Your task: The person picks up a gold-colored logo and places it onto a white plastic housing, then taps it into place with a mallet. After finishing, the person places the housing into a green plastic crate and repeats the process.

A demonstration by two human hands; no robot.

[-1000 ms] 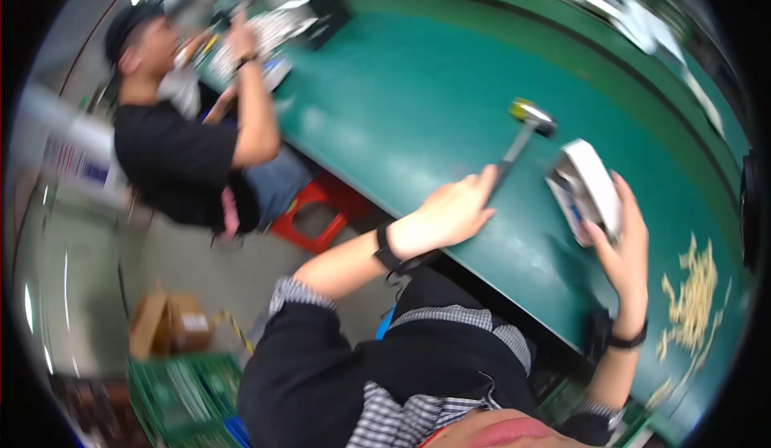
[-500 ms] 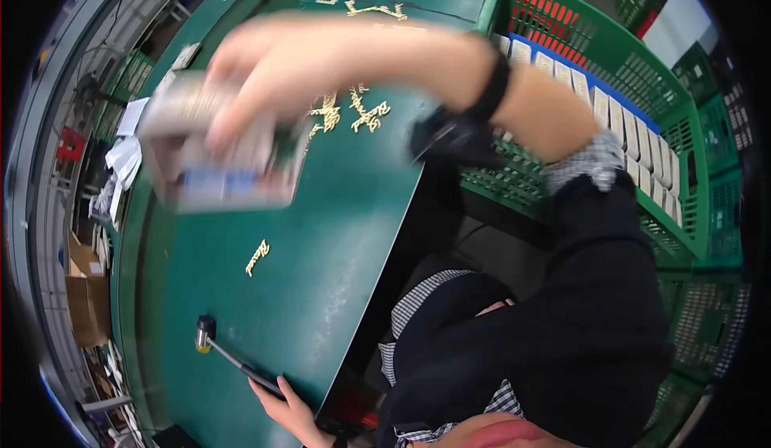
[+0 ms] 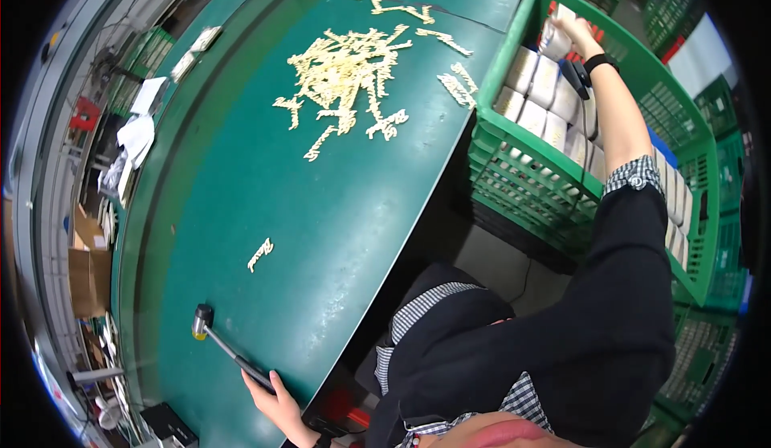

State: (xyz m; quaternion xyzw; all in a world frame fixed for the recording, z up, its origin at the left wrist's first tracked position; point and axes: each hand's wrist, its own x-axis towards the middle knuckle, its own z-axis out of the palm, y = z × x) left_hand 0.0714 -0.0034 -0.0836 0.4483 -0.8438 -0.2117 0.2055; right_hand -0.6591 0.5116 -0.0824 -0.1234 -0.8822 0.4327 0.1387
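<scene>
My left hand (image 3: 277,404), low in the view, is closed round the black grip of a small mallet (image 3: 229,353). The mallet's head, dark at one end and yellow at the other, rests on the green table (image 3: 321,243). My right arm reaches over to a green plastic crate (image 3: 522,131) at the right. Inside its far end, my right hand (image 3: 574,32) grips a whitish block (image 3: 554,41). Rows of similar whitish blocks (image 3: 542,87) stand in the crate. A single cream script-word cutout (image 3: 261,255) lies on the table beyond the mallet.
A heap of cream script-word cutouts (image 3: 341,71) covers the far middle of the table, with loose ones around it. White papers (image 3: 148,95) lie along the left ledge. A brown cardboard box (image 3: 88,279) stands farther left. More green crates (image 3: 699,368) are stacked at the right.
My right hand has swung from above the left of the table to inside the crate, carrying a block. My left hand has stayed on the mallet. The cutout heap is now uncovered.
</scene>
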